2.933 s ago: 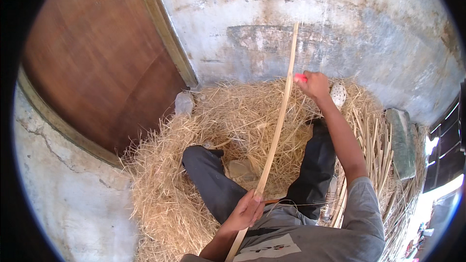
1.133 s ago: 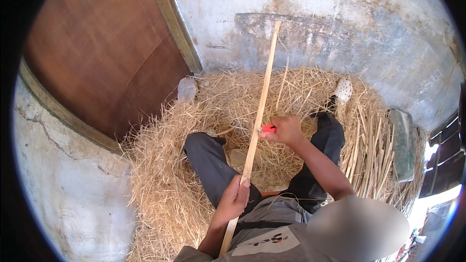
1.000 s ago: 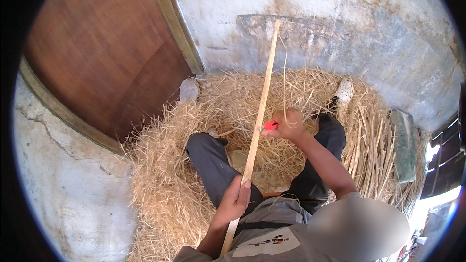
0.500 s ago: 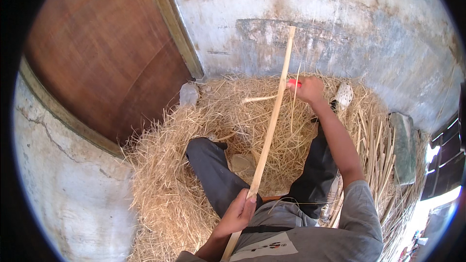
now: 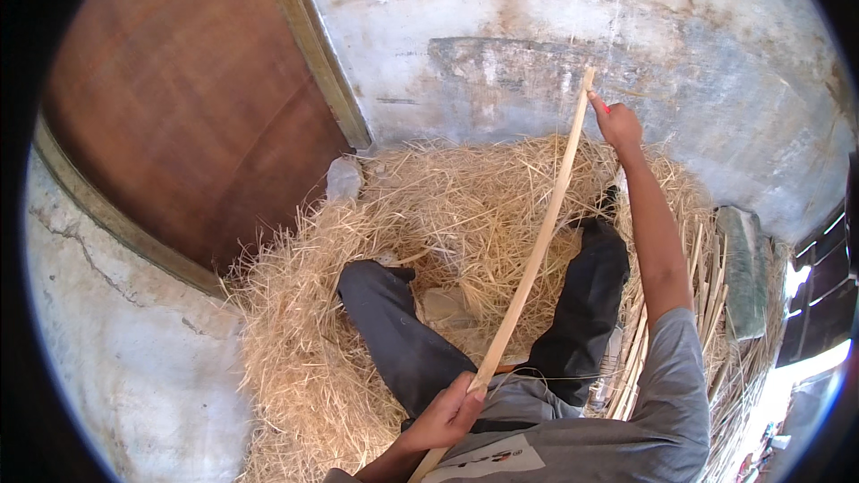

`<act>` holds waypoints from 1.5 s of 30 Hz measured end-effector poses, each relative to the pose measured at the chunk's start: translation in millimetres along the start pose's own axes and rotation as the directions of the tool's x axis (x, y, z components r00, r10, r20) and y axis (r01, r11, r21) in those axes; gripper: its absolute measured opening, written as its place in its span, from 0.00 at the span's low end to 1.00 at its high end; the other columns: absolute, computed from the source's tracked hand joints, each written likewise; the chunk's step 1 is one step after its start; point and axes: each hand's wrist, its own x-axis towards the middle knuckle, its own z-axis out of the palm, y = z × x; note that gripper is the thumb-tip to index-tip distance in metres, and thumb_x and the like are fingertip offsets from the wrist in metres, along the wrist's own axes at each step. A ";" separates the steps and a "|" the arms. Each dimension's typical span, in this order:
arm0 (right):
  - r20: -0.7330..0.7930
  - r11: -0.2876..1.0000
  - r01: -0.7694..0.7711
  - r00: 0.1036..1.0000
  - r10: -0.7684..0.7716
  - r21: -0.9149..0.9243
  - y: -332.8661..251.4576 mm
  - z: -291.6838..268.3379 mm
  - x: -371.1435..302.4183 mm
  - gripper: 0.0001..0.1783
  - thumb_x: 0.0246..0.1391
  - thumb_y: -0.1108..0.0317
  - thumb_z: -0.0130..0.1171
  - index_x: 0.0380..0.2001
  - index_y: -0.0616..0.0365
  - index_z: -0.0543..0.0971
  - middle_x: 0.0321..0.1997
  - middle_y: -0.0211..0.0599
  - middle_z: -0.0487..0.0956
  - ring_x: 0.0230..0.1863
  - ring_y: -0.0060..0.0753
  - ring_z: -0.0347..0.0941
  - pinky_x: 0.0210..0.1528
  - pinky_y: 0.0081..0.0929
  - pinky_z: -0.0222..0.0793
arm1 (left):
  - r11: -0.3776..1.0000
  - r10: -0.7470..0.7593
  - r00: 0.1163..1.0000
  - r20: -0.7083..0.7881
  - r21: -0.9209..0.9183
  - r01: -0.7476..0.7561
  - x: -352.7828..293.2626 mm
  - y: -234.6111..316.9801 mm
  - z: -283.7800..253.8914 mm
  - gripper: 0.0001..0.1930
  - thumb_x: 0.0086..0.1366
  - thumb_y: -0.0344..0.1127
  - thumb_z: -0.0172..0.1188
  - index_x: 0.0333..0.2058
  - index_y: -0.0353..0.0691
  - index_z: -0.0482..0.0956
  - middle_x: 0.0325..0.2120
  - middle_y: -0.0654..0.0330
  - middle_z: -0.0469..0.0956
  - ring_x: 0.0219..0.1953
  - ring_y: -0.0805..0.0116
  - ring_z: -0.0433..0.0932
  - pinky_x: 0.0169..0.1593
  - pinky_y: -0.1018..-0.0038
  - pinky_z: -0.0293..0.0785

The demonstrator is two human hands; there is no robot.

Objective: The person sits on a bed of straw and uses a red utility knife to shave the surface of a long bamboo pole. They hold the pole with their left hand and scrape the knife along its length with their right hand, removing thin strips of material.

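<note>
Two hands: left hand (image 5: 450, 415), fingers clamped round pale strip (image 5: 541, 241) low down; right hand (image 5: 622, 130), fingers curled on red tool (image 5: 606, 109) near strip's far end. Strip slants up over straw (image 5: 304, 349) toward wall (image 5: 510, 0). Risk, probably: long unsupported span could flex, making tool skid.

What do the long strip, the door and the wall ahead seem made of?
Long strip: bamboo or wood, apparently uncoated, given its straw colour. Door: probably wood, brown finish with faint streaks. Wall ahead: likely plaster or concrete, pale finish, patchy stains.
</note>
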 end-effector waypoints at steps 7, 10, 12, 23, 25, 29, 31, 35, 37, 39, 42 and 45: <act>0.529 0.743 -0.385 0.847 0.048 0.548 -20.8 10.5 -49.2 0.42 0.53 0.22 0.33 0.08 0.48 0.61 0.08 0.25 0.55 0.09 0.24 0.51 0.13 0.32 0.48 | 0.981 -0.080 0.997 -0.014 -0.177 0.076 12.5 6.9 -6.0 0.10 0.74 0.39 0.43 0.37 0.39 0.64 0.15 0.71 0.61 0.15 0.84 0.59 0.19 0.83 0.56; 0.517 0.907 -0.037 0.831 -0.206 0.420 -59.0 -7.3 -143.2 0.48 0.56 0.25 0.35 0.15 0.65 0.73 0.11 0.38 0.66 0.17 0.36 0.61 0.26 0.42 0.62 | 0.984 -0.063 0.988 -0.141 -0.176 0.037 23.9 7.3 -17.0 0.11 0.74 0.40 0.42 0.37 0.39 0.64 0.13 0.70 0.61 0.12 0.83 0.58 0.16 0.83 0.55; 0.434 0.865 0.245 0.785 -0.443 0.439 -79.3 -40.0 -218.0 0.41 0.54 0.29 0.46 0.15 0.61 0.77 0.13 0.46 0.71 0.18 0.47 0.70 0.24 0.45 0.64 | 0.991 -0.031 0.982 -0.188 -0.132 0.006 32.4 9.1 -27.3 0.11 0.74 0.41 0.41 0.37 0.39 0.64 0.13 0.70 0.61 0.11 0.83 0.58 0.15 0.83 0.55; 0.094 0.670 0.576 0.721 -0.686 0.468 -104.3 -41.1 -270.7 0.35 0.39 0.29 0.61 0.10 0.53 0.72 0.09 0.37 0.70 0.12 0.42 0.69 0.17 0.37 0.63 | 1.000 0.012 0.968 -0.252 -0.005 -0.014 31.2 14.2 -26.7 0.10 0.74 0.39 0.43 0.36 0.38 0.65 0.13 0.70 0.62 0.13 0.83 0.60 0.17 0.82 0.56; 0.075 0.608 0.626 0.664 -0.744 0.487 -107.8 -46.3 -285.2 0.36 0.39 0.27 0.60 0.09 0.52 0.70 0.09 0.36 0.69 0.11 0.41 0.68 0.17 0.37 0.63 | 1.000 0.005 0.962 -0.273 0.025 0.002 27.9 14.2 -27.2 0.10 0.74 0.38 0.43 0.36 0.37 0.65 0.14 0.69 0.63 0.15 0.82 0.61 0.19 0.81 0.57; 0.038 0.577 0.715 0.614 -0.788 0.395 -105.8 -38.3 -270.2 0.38 0.36 0.25 0.60 0.08 0.51 0.68 0.08 0.34 0.67 0.11 0.41 0.67 0.17 0.36 0.62 | 0.986 0.059 0.946 -0.318 0.164 -0.006 22.7 5.0 -25.7 0.10 0.72 0.37 0.46 0.35 0.36 0.65 0.15 0.63 0.65 0.16 0.76 0.64 0.22 0.74 0.60; -0.004 0.584 0.727 0.628 -0.778 0.361 -98.7 -26.5 -262.9 0.38 0.34 0.25 0.60 0.08 0.51 0.67 0.08 0.33 0.66 0.12 0.41 0.67 0.17 0.36 0.61 | 0.976 0.076 0.947 -0.311 0.217 -0.008 20.0 2.1 -26.7 0.09 0.72 0.36 0.46 0.35 0.36 0.65 0.15 0.61 0.65 0.17 0.72 0.65 0.23 0.71 0.62; -0.087 0.521 0.778 0.581 -0.809 0.352 -98.3 -17.5 -249.4 0.38 0.33 0.24 0.60 0.08 0.51 0.67 0.09 0.32 0.66 0.12 0.40 0.67 0.17 0.36 0.61 | 0.966 0.105 0.945 -0.310 0.258 -0.023 20.2 6.8 -25.4 0.08 0.72 0.35 0.46 0.35 0.36 0.65 0.15 0.58 0.65 0.17 0.69 0.66 0.24 0.69 0.63; -0.110 0.515 0.792 0.574 -0.812 0.328 -98.5 -15.2 -239.6 0.38 0.33 0.24 0.59 0.08 0.51 0.67 0.09 0.33 0.66 0.12 0.40 0.67 0.17 0.36 0.61 | 0.961 0.126 0.940 -0.316 0.274 -0.037 20.7 8.6 -24.2 0.08 0.72 0.35 0.45 0.35 0.36 0.64 0.15 0.59 0.65 0.17 0.69 0.66 0.23 0.69 0.63; -0.143 0.522 0.799 0.578 -0.803 0.297 -101.1 -11.4 -229.3 0.38 0.34 0.24 0.59 0.08 0.51 0.68 0.09 0.33 0.66 0.12 0.40 0.67 0.17 0.36 0.61 | 0.955 0.153 0.936 -0.318 0.291 -0.057 20.9 7.2 -26.3 0.09 0.72 0.35 0.45 0.35 0.36 0.64 0.15 0.60 0.65 0.17 0.71 0.66 0.23 0.70 0.62; -0.107 0.584 0.764 0.628 -0.771 0.275 -97.9 -7.0 -218.4 0.38 0.36 0.24 0.58 0.09 0.52 0.70 0.09 0.35 0.67 0.13 0.41 0.69 0.17 0.36 0.63 | 0.972 0.104 0.947 -0.303 0.233 -0.032 18.0 6.8 -24.7 0.09 0.72 0.36 0.45 0.34 0.36 0.63 0.15 0.62 0.65 0.16 0.74 0.65 0.22 0.73 0.61; -0.091 0.630 0.723 0.674 -0.733 0.283 -98.5 -1.6 -205.7 0.37 0.38 0.26 0.59 0.10 0.52 0.73 0.07 0.34 0.69 0.12 0.38 0.71 0.17 0.35 0.67 | 0.969 0.120 0.945 -0.303 0.242 -0.046 15.9 6.7 -23.8 0.10 0.72 0.36 0.45 0.34 0.36 0.62 0.15 0.64 0.65 0.17 0.77 0.64 0.22 0.74 0.60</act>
